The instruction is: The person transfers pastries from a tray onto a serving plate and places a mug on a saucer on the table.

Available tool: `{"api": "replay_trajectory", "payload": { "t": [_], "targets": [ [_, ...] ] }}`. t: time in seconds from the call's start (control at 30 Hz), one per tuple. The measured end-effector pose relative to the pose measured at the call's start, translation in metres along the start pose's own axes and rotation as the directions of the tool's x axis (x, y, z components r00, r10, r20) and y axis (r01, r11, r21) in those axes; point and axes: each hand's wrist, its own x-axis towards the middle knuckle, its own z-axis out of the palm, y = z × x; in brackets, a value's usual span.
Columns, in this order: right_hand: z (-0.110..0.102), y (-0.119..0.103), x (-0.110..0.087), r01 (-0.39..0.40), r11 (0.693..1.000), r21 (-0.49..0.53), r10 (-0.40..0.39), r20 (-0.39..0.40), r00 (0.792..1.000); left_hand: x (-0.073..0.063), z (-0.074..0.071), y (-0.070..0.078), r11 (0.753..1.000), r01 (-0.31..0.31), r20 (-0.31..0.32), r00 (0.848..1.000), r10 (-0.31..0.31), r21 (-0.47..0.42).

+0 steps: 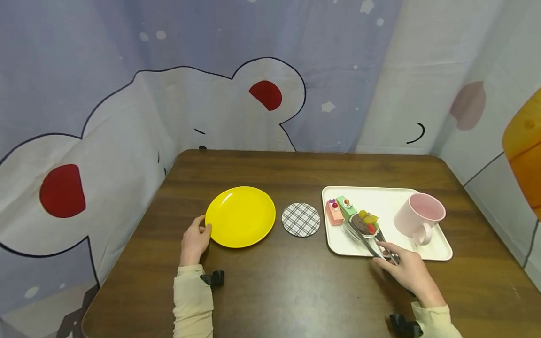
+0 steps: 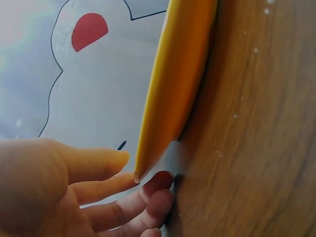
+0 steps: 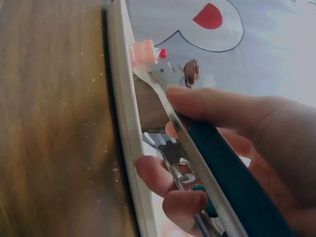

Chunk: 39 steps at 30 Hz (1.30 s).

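My left hand (image 1: 196, 241) is at the left rim of a round yellow plate (image 1: 241, 217), thumb over the edge and the other fingers beside and below it. In the left wrist view the plate (image 2: 177, 74) shows edge-on, close to the wood. My right hand (image 1: 405, 267) grips metal tongs (image 3: 185, 136) with teal handles over the front of a white tray (image 1: 386, 197). The tongs' ends are by a small toy tart (image 1: 360, 224) with chocolate and fruit on top. Beside the tart, a pink cake slice (image 1: 335, 214) and a green one (image 1: 346, 207) sit on the tray.
A pink mug (image 1: 416, 216) stands on the tray's right side, its handle toward the front. Between plate and tray lies a round checked coaster (image 1: 301, 219). The brown wooden table (image 1: 296, 291) backs onto a printed curtain (image 1: 203, 103).
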Motion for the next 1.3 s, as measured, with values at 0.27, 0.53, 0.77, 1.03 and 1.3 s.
{"api": "replay_trajectory", "payload": {
  "t": [0.27,0.53,0.77,1.03,1.3],
  "targets": [
    [-0.011,-0.01,-0.006,0.072,0.997,0.017,-0.068,-0.169,0.983,-0.003,-0.001,-0.003,1.0,0.007,0.015,1.0,-0.007,0.005],
    [-0.009,-0.045,0.01,0.135,0.985,0.107,-0.121,-0.126,0.985,-0.005,-0.002,-0.004,1.0,0.021,-0.008,1.0,-0.021,-0.004],
    [0.015,-0.08,0.034,0.208,0.964,0.168,-0.203,-0.047,0.978,-0.001,-0.001,-0.007,1.0,0.01,-0.009,1.0,-0.01,-0.028],
    [0.052,-0.113,0.058,0.311,0.921,0.235,-0.321,0.005,0.947,0.0,0.0,-0.007,1.0,0.001,-0.009,1.0,-0.001,-0.026],
    [0.082,-0.149,0.075,0.36,0.901,0.242,-0.384,0.059,0.921,0.001,0.001,-0.007,0.999,0.0,-0.016,1.0,0.0,-0.044]
  ]
}}
